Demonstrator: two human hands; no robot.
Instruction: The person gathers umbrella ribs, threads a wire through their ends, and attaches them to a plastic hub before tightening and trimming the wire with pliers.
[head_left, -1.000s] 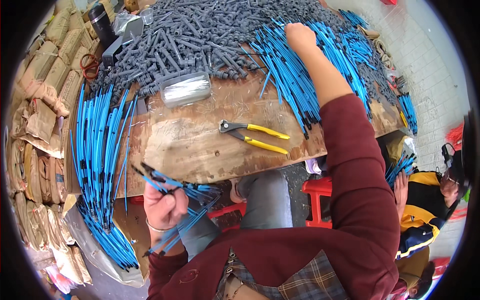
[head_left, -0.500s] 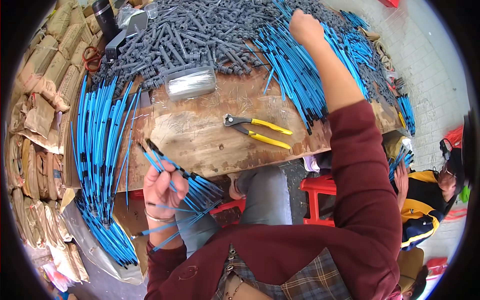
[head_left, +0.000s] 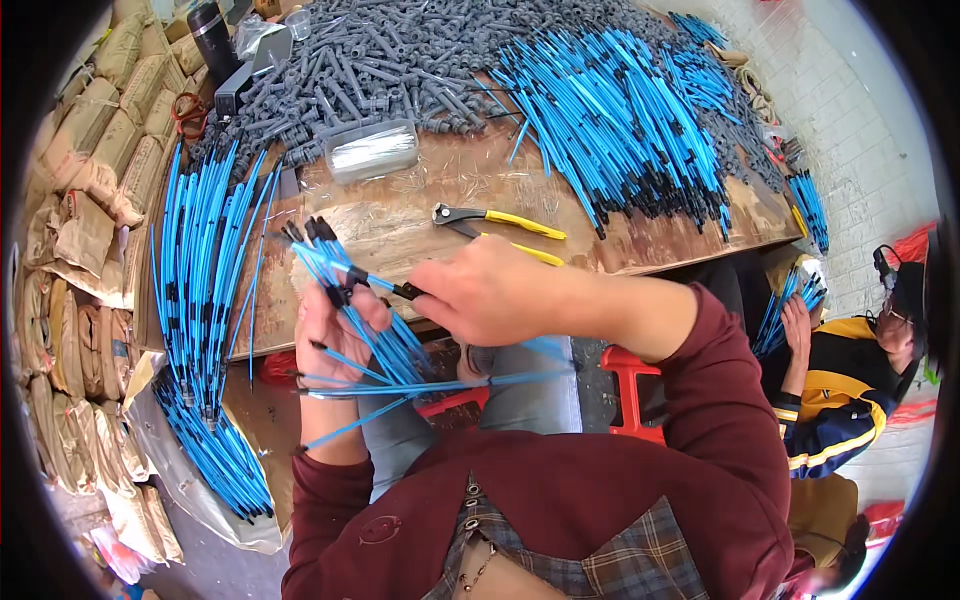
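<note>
My left hand [head_left: 335,325] is closed round a bundle of thin blue rods with black ends [head_left: 398,345], held above my lap at the table's near edge. Some of these rods fan out sideways across my left wrist. My right hand [head_left: 480,290] has come against the bundle, its thumb and forefinger pinched on the black end of one blue rod [head_left: 378,282]; the fingers partly cover that end. Just beyond the right hand, a pair of end-cutting pliers [head_left: 458,214] with yellow handles lies on the wooden table [head_left: 330,225].
A clear plastic box [head_left: 372,172] holds thin pale pins. Grey plastic fittings [head_left: 370,70] heap at the back. Blue rods pile at the right [head_left: 620,130] and left [head_left: 200,250]. Brown paper sacks [head_left: 100,180] line the left. Another person [head_left: 840,380] sits at the right, near a red stool [head_left: 630,390].
My right hand has come back from the far right rod pile to the bundle, now with a blue rod. My left hand has risen slightly with the bundle.
</note>
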